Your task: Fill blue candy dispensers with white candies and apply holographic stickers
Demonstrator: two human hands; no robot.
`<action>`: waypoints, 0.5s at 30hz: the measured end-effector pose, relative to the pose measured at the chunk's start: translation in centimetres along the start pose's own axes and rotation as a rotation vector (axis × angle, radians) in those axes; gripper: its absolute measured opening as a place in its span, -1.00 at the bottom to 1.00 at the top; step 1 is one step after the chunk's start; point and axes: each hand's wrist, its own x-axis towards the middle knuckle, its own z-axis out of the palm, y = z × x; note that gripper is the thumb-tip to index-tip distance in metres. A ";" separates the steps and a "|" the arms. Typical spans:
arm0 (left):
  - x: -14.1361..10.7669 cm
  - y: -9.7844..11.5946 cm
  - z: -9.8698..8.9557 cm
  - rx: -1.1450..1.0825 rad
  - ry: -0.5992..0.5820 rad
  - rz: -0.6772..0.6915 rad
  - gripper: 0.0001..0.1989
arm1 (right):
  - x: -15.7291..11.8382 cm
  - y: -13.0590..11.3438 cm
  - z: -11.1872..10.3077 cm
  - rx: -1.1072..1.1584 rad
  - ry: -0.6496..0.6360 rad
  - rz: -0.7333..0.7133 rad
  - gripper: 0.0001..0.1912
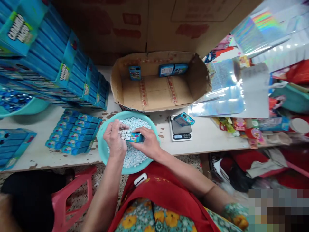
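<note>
Over a turquoise basin [103, 151] filled with small pale candies [135, 156], my left hand [115, 137] is cupped around a heap of white candies [125, 134]. My right hand [149, 141] grips a small blue box [136, 137], its left end against the candies in my left palm. To the right, another blue box [185, 119] lies tilted on a small digital scale [181, 131]. Behind the basin stands an open cardboard box [154, 104] with a few blue boxes [166, 70] inside.
Stacked blue boxes [45, 61] tower at the left, with rows of small boxes [74, 132] before them. A second basin [36, 107] holds blue pieces. Shiny sheets [222, 96] cover the right side. A pink stool [72, 196] and a person's dark-clothed leg [29, 199] are lower left.
</note>
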 end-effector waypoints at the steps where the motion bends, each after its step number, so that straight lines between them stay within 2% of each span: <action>1: 0.0 -0.1 0.1 0.000 -0.018 0.001 -0.71 | 0.0 0.2 0.0 0.007 0.001 0.005 -0.66; 7: -0.4 0.3 1.1 0.039 -0.137 -0.006 -0.60 | 0.1 1.5 -0.5 0.084 0.010 0.043 -0.65; 10: 1.0 -0.4 0.6 0.035 -0.119 -0.032 -0.59 | -0.5 2.0 -2.0 0.168 0.013 0.044 -0.65; 12: 2.5 -2.2 -0.4 0.160 -0.090 -0.017 -0.62 | -1.1 2.2 -3.4 0.208 0.038 0.041 -0.65; 13: 3.3 -3.5 -0.8 0.299 -0.118 0.011 -0.64 | -1.5 2.3 -4.0 0.216 0.048 0.039 -0.65; 15: 4.4 -6.6 -1.6 0.665 -0.270 0.090 -0.73 | -2.2 2.5 -5.1 0.201 0.061 0.035 -0.65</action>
